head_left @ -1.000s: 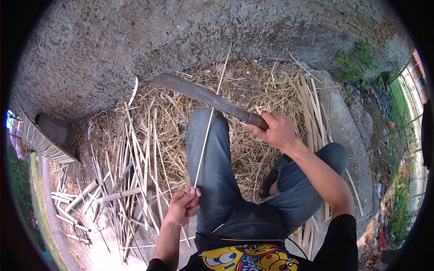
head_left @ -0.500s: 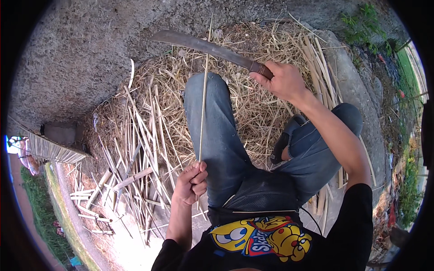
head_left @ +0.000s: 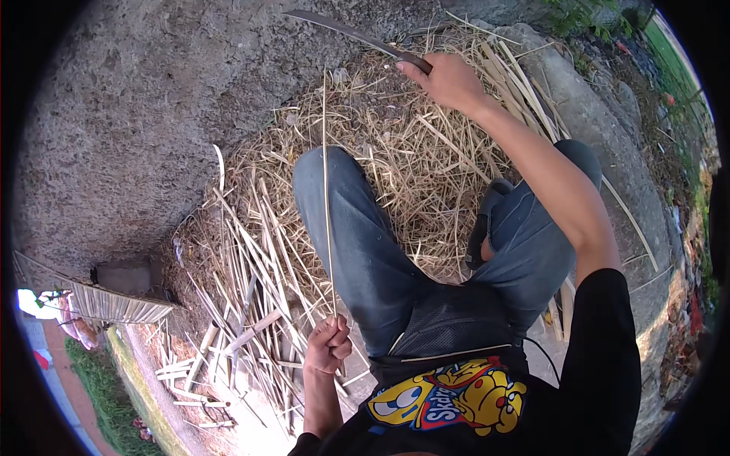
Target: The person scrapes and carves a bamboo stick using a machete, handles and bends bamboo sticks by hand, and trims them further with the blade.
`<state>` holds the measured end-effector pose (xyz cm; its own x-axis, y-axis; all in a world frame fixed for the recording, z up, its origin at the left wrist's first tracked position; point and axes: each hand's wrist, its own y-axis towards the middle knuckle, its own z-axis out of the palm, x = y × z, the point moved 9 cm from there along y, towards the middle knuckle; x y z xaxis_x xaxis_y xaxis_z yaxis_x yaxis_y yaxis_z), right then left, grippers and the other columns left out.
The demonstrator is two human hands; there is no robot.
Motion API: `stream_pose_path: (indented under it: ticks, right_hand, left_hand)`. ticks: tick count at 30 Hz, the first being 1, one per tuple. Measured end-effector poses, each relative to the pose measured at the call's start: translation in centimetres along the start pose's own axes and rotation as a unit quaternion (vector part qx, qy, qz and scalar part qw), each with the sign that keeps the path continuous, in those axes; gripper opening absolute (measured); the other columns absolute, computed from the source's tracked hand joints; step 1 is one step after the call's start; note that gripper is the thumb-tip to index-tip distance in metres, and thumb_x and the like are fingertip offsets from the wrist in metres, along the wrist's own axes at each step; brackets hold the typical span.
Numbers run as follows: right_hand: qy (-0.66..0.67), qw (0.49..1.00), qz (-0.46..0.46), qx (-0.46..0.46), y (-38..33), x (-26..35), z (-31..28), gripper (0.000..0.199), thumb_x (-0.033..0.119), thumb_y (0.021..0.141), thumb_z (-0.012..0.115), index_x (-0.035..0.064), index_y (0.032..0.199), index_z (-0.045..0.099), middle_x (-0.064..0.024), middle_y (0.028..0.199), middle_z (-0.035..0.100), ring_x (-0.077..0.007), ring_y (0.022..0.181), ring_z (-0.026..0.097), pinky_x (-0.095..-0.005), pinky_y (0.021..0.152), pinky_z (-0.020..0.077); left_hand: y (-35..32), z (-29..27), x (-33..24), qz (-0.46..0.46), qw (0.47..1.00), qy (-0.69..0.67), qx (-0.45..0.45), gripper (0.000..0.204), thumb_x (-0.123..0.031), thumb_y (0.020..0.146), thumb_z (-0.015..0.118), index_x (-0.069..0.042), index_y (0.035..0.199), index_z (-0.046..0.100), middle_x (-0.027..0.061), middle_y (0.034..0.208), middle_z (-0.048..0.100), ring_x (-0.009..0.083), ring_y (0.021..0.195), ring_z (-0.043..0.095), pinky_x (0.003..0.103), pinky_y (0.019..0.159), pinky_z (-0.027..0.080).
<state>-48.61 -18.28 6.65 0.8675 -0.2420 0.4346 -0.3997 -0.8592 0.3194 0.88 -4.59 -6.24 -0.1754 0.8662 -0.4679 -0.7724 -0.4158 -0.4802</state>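
My left hand (head_left: 328,346) is closed round the lower end of a long, thin bamboo strip (head_left: 327,205). The strip runs upward past my left knee, its far tip over the heap of shavings. Farther out, my right hand (head_left: 450,82) grips the dark handle of a machete (head_left: 353,33). Its long grey blade points to the far left, beyond the strip's tip and apart from it. My fingers hide part of the handle.
Pale shavings (head_left: 414,163) cover the ground before my knees. Split bamboo pieces (head_left: 262,304) lie jumbled at my left, and longer slats (head_left: 521,83) lie at the far right by a stone edge (head_left: 601,106). A rough grey wall (head_left: 144,121) rises at the far left.
The machete has moved farther out, away from the strip it was lying across. My left hand has lowered a little with the strip. The whole view has shifted slightly.
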Motion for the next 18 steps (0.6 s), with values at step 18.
stream_pose_path:
  ticks: [18]
  right_hand:
    - [0.682,0.731,0.015,0.014,-5.8,5.3,-7.6,0.026,0.018,0.087,0.080,0.0059,0.086,0.057,-0.0083,0.082,0.066,-0.0066,0.046,0.050,-0.0232,0.049,0.0404]
  left_hand:
    - [19.9,25.4,-8.5,0.285,0.903,0.290,0.143,0.032,-0.035,0.111,0.038,-0.008,0.104,0.054,0.0001,0.066,0.047,0.0117,0.057,0.046,0.026,0.057,0.041]
